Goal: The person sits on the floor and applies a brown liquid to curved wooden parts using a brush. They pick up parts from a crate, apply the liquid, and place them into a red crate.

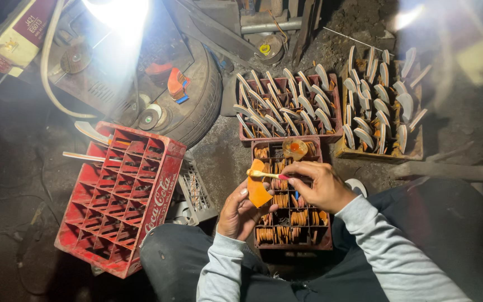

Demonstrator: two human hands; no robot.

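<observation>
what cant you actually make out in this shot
- Head view: the upper left is washed out by a bright lamp glare, hiding the machinery under it.
- Far edges and the floor at left are too dark to read.
- The left hand covers the lower part of the orange disc.
- The right hand hides the near end of the thin brush.
- The small jar is too small to see into.

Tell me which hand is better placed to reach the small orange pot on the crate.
Likely the right hand: it holds the brush just below the small orange pot. The left hand sits lower, its fingers occupied gripping the orange disc.
</observation>
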